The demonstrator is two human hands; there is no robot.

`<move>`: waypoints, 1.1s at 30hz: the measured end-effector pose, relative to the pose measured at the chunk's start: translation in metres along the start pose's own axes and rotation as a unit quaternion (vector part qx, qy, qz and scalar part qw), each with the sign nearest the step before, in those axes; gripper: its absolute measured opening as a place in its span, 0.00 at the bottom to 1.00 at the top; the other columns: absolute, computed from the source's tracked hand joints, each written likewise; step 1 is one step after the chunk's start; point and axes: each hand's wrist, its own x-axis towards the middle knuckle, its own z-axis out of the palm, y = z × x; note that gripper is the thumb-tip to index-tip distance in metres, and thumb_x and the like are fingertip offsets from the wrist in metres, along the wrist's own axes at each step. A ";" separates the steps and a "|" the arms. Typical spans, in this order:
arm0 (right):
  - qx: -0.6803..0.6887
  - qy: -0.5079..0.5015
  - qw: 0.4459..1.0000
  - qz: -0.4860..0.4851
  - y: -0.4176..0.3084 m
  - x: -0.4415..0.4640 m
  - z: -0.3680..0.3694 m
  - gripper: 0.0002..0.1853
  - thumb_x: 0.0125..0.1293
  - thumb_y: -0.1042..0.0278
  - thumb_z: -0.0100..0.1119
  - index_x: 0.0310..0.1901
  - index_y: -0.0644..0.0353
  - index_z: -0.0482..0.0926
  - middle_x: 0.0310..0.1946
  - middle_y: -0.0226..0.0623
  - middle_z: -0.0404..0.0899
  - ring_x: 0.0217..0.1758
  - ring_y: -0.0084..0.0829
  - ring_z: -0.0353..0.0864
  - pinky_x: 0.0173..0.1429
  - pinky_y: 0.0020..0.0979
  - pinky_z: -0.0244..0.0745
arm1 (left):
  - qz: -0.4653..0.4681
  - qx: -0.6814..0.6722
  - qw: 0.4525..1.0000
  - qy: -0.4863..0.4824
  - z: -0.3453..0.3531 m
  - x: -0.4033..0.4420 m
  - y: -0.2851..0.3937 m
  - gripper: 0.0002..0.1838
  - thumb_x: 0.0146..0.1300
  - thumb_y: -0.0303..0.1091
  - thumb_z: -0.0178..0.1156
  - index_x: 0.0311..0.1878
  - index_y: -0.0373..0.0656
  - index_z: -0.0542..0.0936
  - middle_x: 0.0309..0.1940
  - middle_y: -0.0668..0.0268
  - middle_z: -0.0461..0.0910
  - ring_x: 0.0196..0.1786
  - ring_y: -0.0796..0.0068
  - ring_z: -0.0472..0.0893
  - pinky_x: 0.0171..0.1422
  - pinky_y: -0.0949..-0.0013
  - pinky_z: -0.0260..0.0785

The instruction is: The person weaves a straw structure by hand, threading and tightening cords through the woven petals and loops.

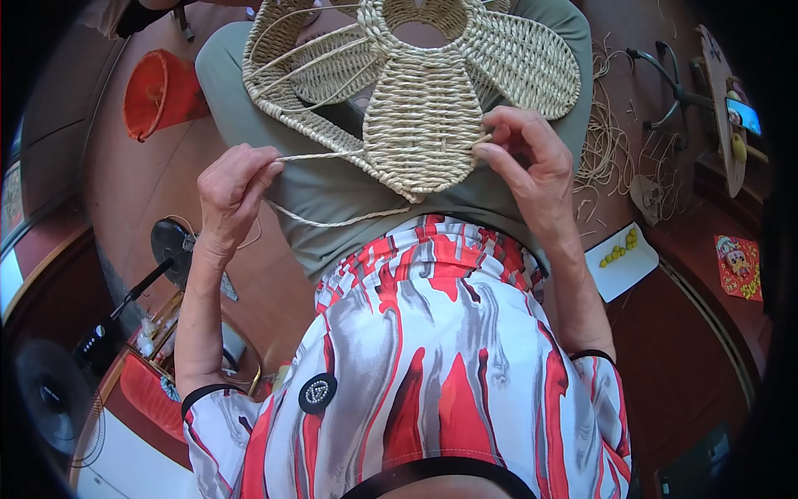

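A woven straw piece with petal-shaped panels [420,125] around a round opening lies across my lap. My left hand [237,187], left of it, pinches a twisted straw cord [320,156] that runs to the middle petal's left edge. The cord's loose part [341,223] loops below that hand toward the petal's lower tip. At the petal's right edge my right hand [528,158] has thumb and index finger closed on a short straw end [483,140]. Another petal [528,62] spreads to the upper right, and an open woven frame [266,91] extends to the left.
A red bucket [158,96] stands at the upper left. Loose straw cords [605,150] lie on the floor at the right, near a white tray [622,262] with yellow fruit. A fan [54,395] is at the lower left, and a phone [743,116] at the far right.
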 end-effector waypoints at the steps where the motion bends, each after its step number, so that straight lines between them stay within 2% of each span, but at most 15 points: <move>1: -0.018 -0.020 0.999 -0.031 0.003 0.004 -0.003 0.11 0.62 0.77 0.72 0.45 0.61 0.82 0.36 0.31 0.79 0.35 0.22 0.80 0.39 0.26 0.76 | 0.003 -0.002 1.000 -0.001 -0.002 0.002 0.002 0.06 0.62 0.25 0.70 0.41 0.40 0.83 0.26 0.61 0.75 0.29 0.62 0.76 0.35 0.62 0.69; 6: -0.017 -0.053 0.994 -0.090 0.001 0.014 -0.006 0.06 0.64 0.80 0.68 0.40 0.62 0.81 0.34 0.30 0.78 0.37 0.22 0.80 0.43 0.25 0.74 | 0.012 0.010 1.000 -0.012 -0.013 0.004 0.003 0.07 0.62 0.24 0.70 0.42 0.38 0.83 0.28 0.60 0.78 0.31 0.60 0.79 0.36 0.63 0.71; 10: 0.111 -0.054 0.992 -0.002 0.009 0.014 -0.005 0.05 0.66 0.81 0.67 0.39 0.64 0.81 0.35 0.28 0.79 0.40 0.18 0.78 0.46 0.22 0.73 | 0.045 0.039 0.998 -0.029 -0.017 -0.006 -0.008 0.07 0.62 0.24 0.70 0.42 0.38 0.84 0.33 0.57 0.83 0.35 0.55 0.83 0.39 0.62 0.74; 12: 0.085 -0.049 0.995 0.004 0.013 0.012 -0.006 0.03 0.67 0.81 0.66 0.40 0.64 0.82 0.36 0.27 0.79 0.40 0.17 0.78 0.47 0.22 0.73 | 0.049 0.059 0.997 0.002 -0.014 -0.009 -0.013 0.06 0.61 0.26 0.71 0.40 0.40 0.84 0.31 0.59 0.82 0.34 0.55 0.83 0.38 0.61 0.75; 15: 0.141 -0.024 0.988 0.056 0.014 0.008 -0.011 0.05 0.69 0.79 0.66 0.44 0.64 0.83 0.37 0.27 0.82 0.39 0.18 0.78 0.47 0.23 0.75 | -0.143 0.046 0.988 0.020 -0.057 -0.031 -0.030 0.03 0.68 0.27 0.66 0.40 0.38 0.85 0.33 0.62 0.83 0.36 0.68 0.83 0.44 0.69 0.74; 18: 0.021 0.031 0.996 -0.081 0.001 0.013 -0.023 0.07 0.69 0.79 0.65 0.47 0.64 0.83 0.40 0.30 0.84 0.42 0.18 0.80 0.49 0.23 0.75 | -0.181 0.136 0.971 0.075 -0.121 -0.047 -0.019 0.03 0.70 0.25 0.64 0.40 0.36 0.85 0.32 0.66 0.82 0.38 0.76 0.81 0.45 0.73 0.72; 21: -0.060 -0.022 0.940 -0.336 -0.029 0.055 -0.005 0.17 0.65 0.72 0.70 0.55 0.61 0.83 0.49 0.39 0.88 0.51 0.34 0.87 0.56 0.33 0.82 | -0.016 0.210 0.964 0.163 -0.166 -0.039 0.037 0.04 0.70 0.21 0.63 0.42 0.31 0.85 0.36 0.59 0.85 0.40 0.71 0.82 0.48 0.70 0.74; 23: -0.018 -0.088 0.926 -0.368 -0.060 0.060 0.036 0.24 0.63 0.66 0.73 0.61 0.58 0.81 0.54 0.39 0.86 0.56 0.39 0.87 0.60 0.40 0.82 | 0.149 0.291 0.926 0.187 -0.185 -0.029 0.072 0.05 0.69 0.21 0.63 0.44 0.28 0.85 0.42 0.54 0.86 0.42 0.66 0.83 0.51 0.67 0.76; 24: 0.056 -0.143 0.919 -0.363 -0.067 0.056 0.058 0.26 0.65 0.59 0.71 0.64 0.55 0.78 0.57 0.41 0.85 0.59 0.38 0.85 0.62 0.43 0.81 | 0.207 0.306 0.909 0.191 -0.184 -0.024 0.082 0.06 0.69 0.20 0.63 0.44 0.27 0.85 0.44 0.52 0.86 0.42 0.64 0.84 0.51 0.66 0.77; 25: 0.137 -0.225 0.909 -0.322 -0.075 0.052 0.071 0.21 0.70 0.58 0.67 0.62 0.56 0.80 0.53 0.41 0.86 0.53 0.34 0.87 0.59 0.38 0.82 | 0.264 0.322 0.888 0.196 -0.184 -0.019 0.092 0.07 0.69 0.20 0.62 0.45 0.27 0.84 0.45 0.49 0.87 0.42 0.61 0.85 0.51 0.66 0.78; 27: 0.241 -0.386 0.862 -0.222 -0.081 0.068 0.048 0.20 0.74 0.59 0.63 0.62 0.57 0.80 0.50 0.38 0.86 0.50 0.30 0.86 0.55 0.35 0.81 | 0.271 0.274 0.894 0.228 -0.156 0.005 0.111 0.07 0.68 0.20 0.62 0.45 0.26 0.84 0.44 0.48 0.87 0.42 0.58 0.86 0.51 0.65 0.80; 30: 0.443 -0.276 0.851 -0.063 -0.046 0.072 -0.006 0.08 0.77 0.64 0.56 0.46 0.60 0.79 0.32 0.26 0.75 0.32 0.20 0.71 0.46 0.31 0.75 | 0.173 0.167 0.923 0.300 -0.110 0.027 0.111 0.07 0.66 0.22 0.66 0.45 0.29 0.85 0.49 0.50 0.85 0.47 0.58 0.85 0.53 0.62 0.78; 31: 0.549 -0.254 0.796 -0.001 -0.020 0.077 -0.028 0.09 0.78 0.65 0.55 0.39 0.58 0.77 0.27 0.23 0.69 0.28 0.19 0.64 0.44 0.31 0.72 | 0.156 0.144 0.924 0.318 -0.091 0.035 0.106 0.07 0.65 0.23 0.68 0.45 0.31 0.86 0.51 0.50 0.85 0.48 0.58 0.84 0.55 0.61 0.77; 32: 0.576 -0.175 0.797 0.057 -0.015 0.061 -0.041 0.13 0.79 0.67 0.52 0.31 0.53 0.69 0.24 0.22 0.55 0.26 0.19 0.52 0.40 0.28 0.63 | 0.143 0.117 0.937 0.298 -0.066 0.035 0.098 0.07 0.64 0.23 0.69 0.45 0.33 0.86 0.50 0.51 0.85 0.50 0.58 0.84 0.55 0.61 0.77; 33: 0.602 -0.103 0.789 0.065 -0.011 0.050 -0.060 0.13 0.78 0.69 0.53 0.30 0.53 0.68 0.24 0.22 0.56 0.26 0.19 0.52 0.39 0.28 0.60 | 0.129 0.090 0.948 0.278 -0.040 0.036 0.090 0.08 0.62 0.23 0.69 0.44 0.35 0.86 0.50 0.53 0.85 0.52 0.58 0.84 0.56 0.61 0.77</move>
